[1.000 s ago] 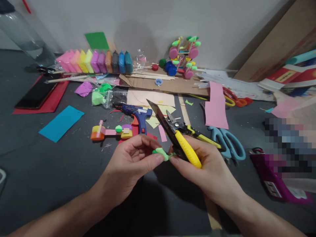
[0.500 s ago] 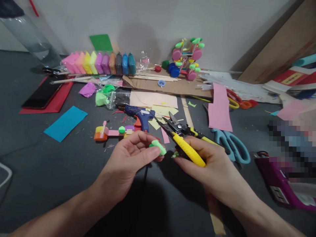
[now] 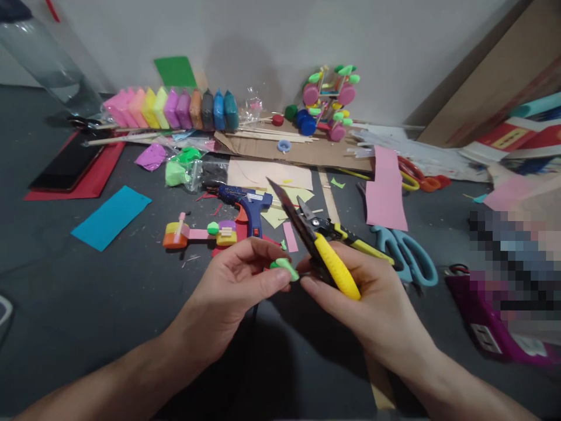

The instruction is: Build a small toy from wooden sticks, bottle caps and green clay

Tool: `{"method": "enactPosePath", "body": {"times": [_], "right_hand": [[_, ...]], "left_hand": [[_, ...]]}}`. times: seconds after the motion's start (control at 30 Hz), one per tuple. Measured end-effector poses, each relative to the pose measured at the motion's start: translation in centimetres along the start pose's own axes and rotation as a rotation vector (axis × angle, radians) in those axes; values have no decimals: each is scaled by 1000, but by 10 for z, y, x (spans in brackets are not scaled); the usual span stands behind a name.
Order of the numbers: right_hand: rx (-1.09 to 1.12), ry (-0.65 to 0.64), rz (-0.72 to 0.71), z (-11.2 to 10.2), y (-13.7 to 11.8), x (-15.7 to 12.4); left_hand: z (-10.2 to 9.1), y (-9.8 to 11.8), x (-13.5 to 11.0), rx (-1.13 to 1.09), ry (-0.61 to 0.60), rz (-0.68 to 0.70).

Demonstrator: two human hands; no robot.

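My left hand (image 3: 236, 286) pinches a small light-green clay piece (image 3: 284, 268) between thumb and fingertips, just above the dark table. My right hand (image 3: 368, 298) grips yellow-handled snips (image 3: 326, 257), whose dark blades point up and to the left, jaws apart. The right thumb and forefinger tips meet the green piece's right end. Both hands hover close together at the middle of the view.
A blue glue gun (image 3: 245, 202), a small clay-and-stick model (image 3: 199, 233) and teal scissors (image 3: 407, 254) lie just beyond the hands. Farther back stand a row of coloured clay packs (image 3: 175, 109), a bottle-cap model (image 3: 326, 99), cardboard (image 3: 302, 151) and pink paper (image 3: 385, 190). A blue sheet (image 3: 111, 216) lies left.
The hands drew apart half a second ago, with the snips lowered flat. Now they have come together again, the snips' blades raised, and the right fingertips touch the green piece.
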State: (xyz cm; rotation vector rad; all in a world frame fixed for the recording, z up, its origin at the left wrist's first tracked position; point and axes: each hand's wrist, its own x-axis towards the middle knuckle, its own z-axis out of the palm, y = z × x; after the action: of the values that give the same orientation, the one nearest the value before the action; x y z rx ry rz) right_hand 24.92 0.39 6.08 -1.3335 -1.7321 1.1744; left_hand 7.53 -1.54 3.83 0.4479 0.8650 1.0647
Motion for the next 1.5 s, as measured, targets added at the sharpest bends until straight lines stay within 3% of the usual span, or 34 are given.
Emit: {"method": "enactPosePath", "body": {"times": [0.17, 1.07, 1.3, 1.5], "right_hand": [[9, 92, -79, 8, 0, -4], [-41, -21, -137, 10, -5, -5], [33, 28, -26, -5, 6, -5], [-65, -33, -81, -23, 12, -5]], "left_hand": [[1, -1, 2, -63, 42, -5], [1, 0, 4, -89, 24, -31], [0, 4, -1, 51, -16, 22], [-1, 10, 1, 105, 93, 139]]}}
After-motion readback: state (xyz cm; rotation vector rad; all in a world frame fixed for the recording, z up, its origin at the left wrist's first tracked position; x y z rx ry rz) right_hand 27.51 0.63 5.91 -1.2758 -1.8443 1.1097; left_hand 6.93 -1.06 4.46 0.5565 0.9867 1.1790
